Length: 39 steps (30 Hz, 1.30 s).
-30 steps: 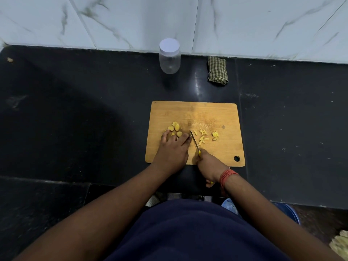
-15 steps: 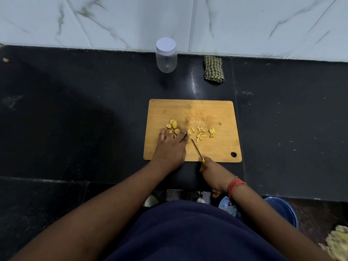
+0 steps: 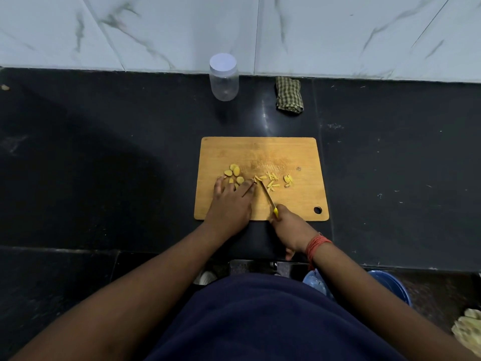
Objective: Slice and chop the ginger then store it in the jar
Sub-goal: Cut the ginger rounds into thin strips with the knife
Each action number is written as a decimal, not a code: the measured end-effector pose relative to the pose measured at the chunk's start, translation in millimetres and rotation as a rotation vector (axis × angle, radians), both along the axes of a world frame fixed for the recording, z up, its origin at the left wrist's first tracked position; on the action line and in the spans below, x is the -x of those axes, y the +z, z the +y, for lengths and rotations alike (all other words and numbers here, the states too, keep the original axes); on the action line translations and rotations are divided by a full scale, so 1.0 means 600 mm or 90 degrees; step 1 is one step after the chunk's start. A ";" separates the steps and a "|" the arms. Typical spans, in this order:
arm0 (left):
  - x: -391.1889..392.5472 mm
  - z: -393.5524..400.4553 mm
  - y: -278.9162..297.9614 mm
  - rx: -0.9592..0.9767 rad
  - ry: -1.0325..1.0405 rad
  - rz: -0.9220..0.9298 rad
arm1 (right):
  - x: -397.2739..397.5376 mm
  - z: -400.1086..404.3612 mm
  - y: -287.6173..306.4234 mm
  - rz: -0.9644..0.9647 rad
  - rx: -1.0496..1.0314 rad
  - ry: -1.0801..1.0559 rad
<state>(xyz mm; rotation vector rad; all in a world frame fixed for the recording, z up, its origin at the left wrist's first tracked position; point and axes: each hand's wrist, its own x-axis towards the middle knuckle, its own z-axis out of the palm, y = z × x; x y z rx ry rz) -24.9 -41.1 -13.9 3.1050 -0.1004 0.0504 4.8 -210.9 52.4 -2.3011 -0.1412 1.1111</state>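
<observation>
While the jar [image 3: 224,77] stands capped and seemingly empty at twelve o'clock from the board [image 3: 307,199], against the wall, the cutting is only partly done. Round ginger slices [image 3: 233,173] lie in a loose cluster at about nine o'clock from the board's middle, not yet cut down. Thin strips [image 3: 272,181] are scattered near the centre, and a small clump of pieces [image 3: 288,180] sits just beyond them at three o'clock.

At the slices' six o'clock edge, the left hand [image 3: 230,204] lies on the board with fingers fairly straight and spread, its fingertips pressing on a slice or two beside the blade. Which piece it steadies is too small to tell. Gripping the yellow handle, the right hand [image 3: 289,227] is curled round the knife [image 3: 268,198] at the board's six o'clock edge. The blade runs toward eleven o'clock, its tip down among the ginger next to the left fingertips.

By my judgement, slicing looks finished, since no whole root is visible, and chopping is perhaps a third along. Most rounds remain to be cut into strips, and the strips may want finer chopping. After that the lid must come off, and all the ginger must be gathered and moved into the jar, which is well apart from the board. A folded cloth [image 3: 289,96] lies at three o'clock from the jar.
</observation>
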 end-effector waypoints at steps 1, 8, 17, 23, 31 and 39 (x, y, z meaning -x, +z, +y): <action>0.000 0.000 0.001 0.003 -0.002 -0.005 | 0.000 0.001 -0.001 0.004 -0.001 0.005; 0.013 0.010 0.005 0.068 -0.022 -0.118 | -0.008 -0.001 0.004 -0.010 -0.005 -0.018; 0.032 0.054 0.003 0.113 0.172 -0.124 | -0.009 0.013 -0.008 0.015 -0.007 0.004; 0.037 0.074 0.000 0.135 0.243 -0.111 | -0.006 0.018 -0.006 0.025 -0.022 -0.005; 0.033 0.072 -0.003 0.130 0.186 -0.117 | -0.007 0.009 -0.012 0.014 -0.032 -0.055; -0.012 0.050 0.012 0.112 0.175 -0.084 | -0.005 0.009 -0.007 0.022 -0.040 -0.038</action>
